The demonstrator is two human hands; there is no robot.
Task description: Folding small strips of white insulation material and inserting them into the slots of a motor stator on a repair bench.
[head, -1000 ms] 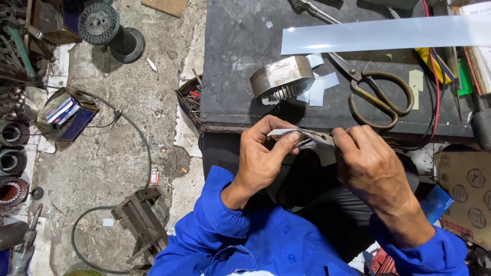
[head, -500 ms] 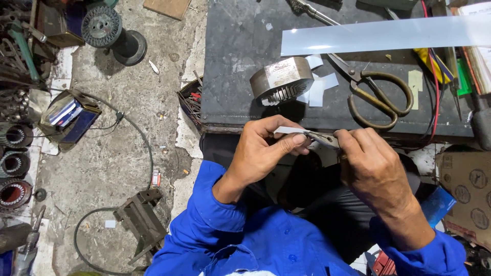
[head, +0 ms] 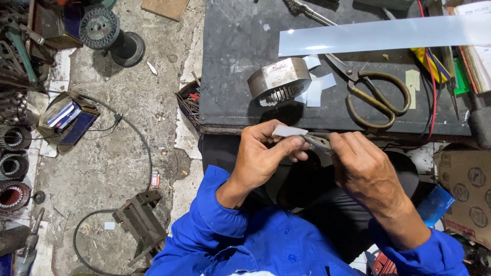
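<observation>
My left hand [head: 266, 153] pinches a small pale paper strip [head: 289, 131] between thumb and fingers, just below the front edge of the dark metal table [head: 235, 61]. My right hand [head: 363, 166] grips a small metal tool [head: 318, 139] whose tip meets the strip's right end. Both hands are held over my lap. On the table right above them stands a round metal stator core [head: 279, 79] with slotted teeth. Small cut paper pieces [head: 314, 89] lie beside the core.
Large scissors [head: 373, 92] and a long pale sheet strip [head: 383, 33] lie on the table, with red wires [head: 434, 76] at the right. On the concrete floor at the left sit a wire spool [head: 102, 28], several motor stators [head: 13, 163], a cable and a metal bracket [head: 140, 220]. A cardboard box [head: 468, 189] is at the right.
My left hand has shifted slightly left and up with the strip. The right hand with its tool stays against the strip's end.
</observation>
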